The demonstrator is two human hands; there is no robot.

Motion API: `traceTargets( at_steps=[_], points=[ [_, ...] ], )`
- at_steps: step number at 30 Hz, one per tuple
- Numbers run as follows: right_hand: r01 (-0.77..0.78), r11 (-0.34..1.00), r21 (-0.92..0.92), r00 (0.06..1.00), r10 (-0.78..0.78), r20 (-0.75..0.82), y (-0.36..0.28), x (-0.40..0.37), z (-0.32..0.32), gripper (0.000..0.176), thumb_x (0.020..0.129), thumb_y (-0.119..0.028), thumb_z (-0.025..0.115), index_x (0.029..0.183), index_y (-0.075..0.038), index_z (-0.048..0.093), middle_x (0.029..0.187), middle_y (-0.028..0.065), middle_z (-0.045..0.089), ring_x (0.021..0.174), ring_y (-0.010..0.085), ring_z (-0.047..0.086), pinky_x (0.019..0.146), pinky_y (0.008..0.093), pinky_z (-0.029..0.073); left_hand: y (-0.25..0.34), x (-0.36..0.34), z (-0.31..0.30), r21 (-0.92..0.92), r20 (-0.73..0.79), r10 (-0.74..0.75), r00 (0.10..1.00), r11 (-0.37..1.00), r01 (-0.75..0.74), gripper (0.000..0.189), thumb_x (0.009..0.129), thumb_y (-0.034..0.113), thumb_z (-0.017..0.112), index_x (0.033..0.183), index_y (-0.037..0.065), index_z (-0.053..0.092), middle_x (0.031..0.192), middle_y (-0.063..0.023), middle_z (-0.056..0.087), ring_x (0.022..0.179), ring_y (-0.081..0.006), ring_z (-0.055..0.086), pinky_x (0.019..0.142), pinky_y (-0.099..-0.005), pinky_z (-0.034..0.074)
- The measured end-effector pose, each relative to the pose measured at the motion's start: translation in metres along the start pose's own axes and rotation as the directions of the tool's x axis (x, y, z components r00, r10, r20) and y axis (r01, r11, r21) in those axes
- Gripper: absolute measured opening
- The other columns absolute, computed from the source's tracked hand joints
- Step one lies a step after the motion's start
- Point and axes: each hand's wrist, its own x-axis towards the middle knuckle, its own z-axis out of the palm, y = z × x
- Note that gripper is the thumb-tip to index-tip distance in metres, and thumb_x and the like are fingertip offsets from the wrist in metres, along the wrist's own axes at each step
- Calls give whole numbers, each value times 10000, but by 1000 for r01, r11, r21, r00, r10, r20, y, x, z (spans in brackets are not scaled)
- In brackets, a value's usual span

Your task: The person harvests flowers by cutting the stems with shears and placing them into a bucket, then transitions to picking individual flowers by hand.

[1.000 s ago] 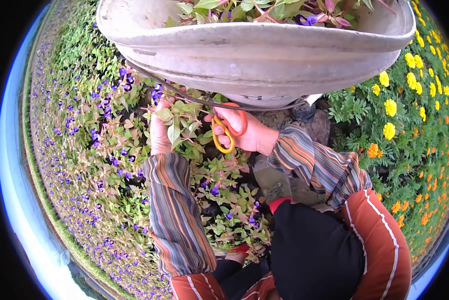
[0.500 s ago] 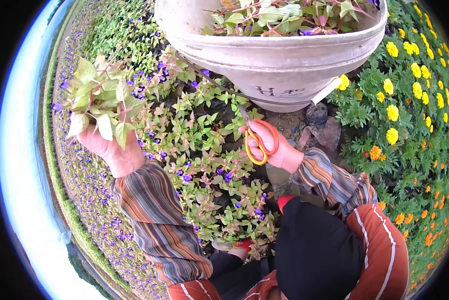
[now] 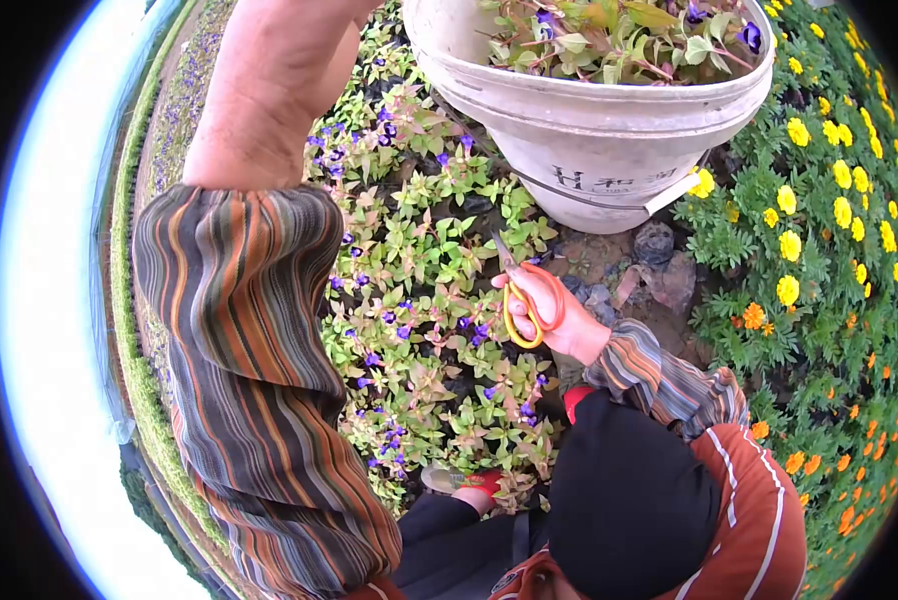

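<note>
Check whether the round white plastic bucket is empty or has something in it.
Not empty: green leafy cuttings and purple flowers show inside the bucket.

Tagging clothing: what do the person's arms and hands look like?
Striped sleeves, grey, brown and orange, left cuff gathered. Rust-red top with white lines. Right hand ungloved; left hand mostly cropped, no glove visible.

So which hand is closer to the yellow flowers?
Right. The right hand, holding scissors, is left of the yellow flowers, across a strip of ground. The left hand is farther left, at the picture's top edge, fingers out of view.
</note>
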Motion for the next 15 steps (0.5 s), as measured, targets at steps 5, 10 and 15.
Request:
traceTargets(
  at_steps=[5,10,15],
  points=[
    [53,999,12,996,-54,69,-11,4,1,372,909,-381,434,1029,-34,492,585,-12,417,383,104,395,376,238,311,-85,-69,-31,-67,-503,-321,803,940,334,280,823,133,600,1075,14,563,983,-86,616,777,-118,597,679,-234,482],
    [54,998,19,980,-57,193,-39,23,23,445,928,-436,337,1083,-34,449,602,-15,399,446,121,417,430,246,336,-208,-104,-29,349,-622,-323,713,702,622,806,613,230,766,1278,25,360,1226,-237,398,1111,-307,423,931,-389,367],
    [-31,995,-94,983,47,176,-58,54,38,468,937,-419,300,1148,-21,428,627,-5,396,438,103,381,411,221,325,-273,-61,-23,749,-519,-21,855,470,466,857,576,330,791,1296,155,362,1290,-259,282,1184,-409,318,959,-448,341]
  ],
)
